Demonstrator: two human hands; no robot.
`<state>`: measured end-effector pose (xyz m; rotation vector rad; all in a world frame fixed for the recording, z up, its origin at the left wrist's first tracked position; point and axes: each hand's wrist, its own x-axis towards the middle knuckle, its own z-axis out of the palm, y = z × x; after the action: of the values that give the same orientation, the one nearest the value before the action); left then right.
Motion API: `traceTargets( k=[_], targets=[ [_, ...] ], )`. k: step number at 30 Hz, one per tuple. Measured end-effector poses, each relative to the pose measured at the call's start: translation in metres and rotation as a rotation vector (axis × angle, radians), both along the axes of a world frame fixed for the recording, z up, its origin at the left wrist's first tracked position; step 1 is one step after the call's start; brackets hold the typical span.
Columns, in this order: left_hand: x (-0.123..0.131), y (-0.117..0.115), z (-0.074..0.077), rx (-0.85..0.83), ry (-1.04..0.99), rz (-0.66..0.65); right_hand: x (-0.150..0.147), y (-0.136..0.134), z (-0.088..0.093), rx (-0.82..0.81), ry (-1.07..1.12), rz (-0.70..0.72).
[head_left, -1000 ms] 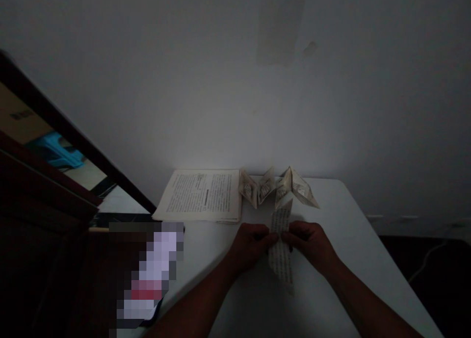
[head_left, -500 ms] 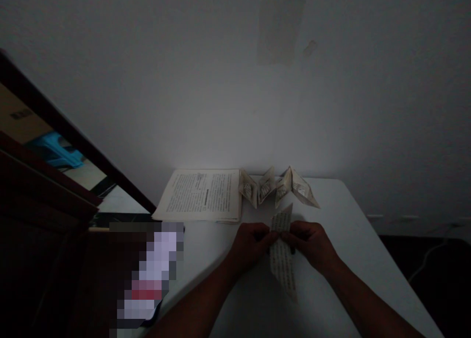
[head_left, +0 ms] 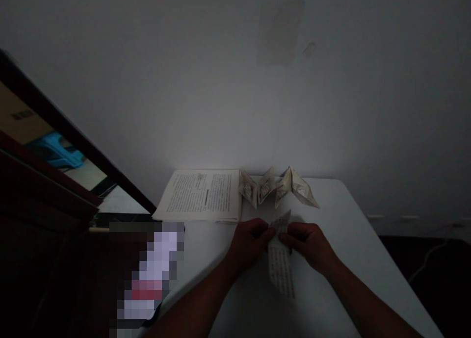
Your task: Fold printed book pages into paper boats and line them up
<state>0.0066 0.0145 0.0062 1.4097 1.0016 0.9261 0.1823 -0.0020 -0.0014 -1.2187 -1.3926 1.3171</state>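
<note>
The left hand (head_left: 247, 244) and the right hand (head_left: 308, 244) meet over the middle of the white table (head_left: 368, 259), each pinching the upper part of a narrow folded strip of printed paper (head_left: 280, 269) between thumb and fingers. The strip's top bends up between the 2 hands, and its longer lower part lies on the table, running toward the person. Beyond the hands, near the wall, 2 folded paper shapes (head_left: 257, 187) (head_left: 296, 187) stand side by side, just beside an open book (head_left: 200, 195) of printed text lying to their left. The room is dim.
</note>
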Motion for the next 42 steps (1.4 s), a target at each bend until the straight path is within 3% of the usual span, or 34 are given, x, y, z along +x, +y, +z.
traceTargets(
  k=[5,11,16,21,28,33,42],
  targets=[
    [0.0005,0.0002,-0.0007,-0.016,-0.029,-0.025,0.0014,0.0009,-0.0008,0.025,0.002,-0.052],
    [0.0002,-0.0004,0.0001,0.004,-0.018,-0.018,0.0003,0.0008,-0.0018,0.012,0.026,-0.017],
    [0.0003,-0.0009,0.0002,0.017,0.017,-0.064,0.0023,0.0019,-0.0019,0.077,-0.005,-0.113],
    [0.0004,-0.0009,0.0006,0.023,0.028,-0.066,0.0016,0.0014,-0.0026,0.060,0.013,-0.088],
    [0.0003,-0.0016,0.0035,0.066,0.066,-0.119,-0.0014,-0.0001,-0.0011,0.074,0.031,-0.162],
    [0.0017,-0.0013,-0.0009,0.075,0.068,-0.084,-0.0037,-0.0027,0.0014,0.053,0.013,-0.094],
    [0.0021,-0.0016,0.0003,0.068,0.093,-0.049,-0.0051,-0.0034,0.0018,0.071,0.029,-0.128]
  ],
)
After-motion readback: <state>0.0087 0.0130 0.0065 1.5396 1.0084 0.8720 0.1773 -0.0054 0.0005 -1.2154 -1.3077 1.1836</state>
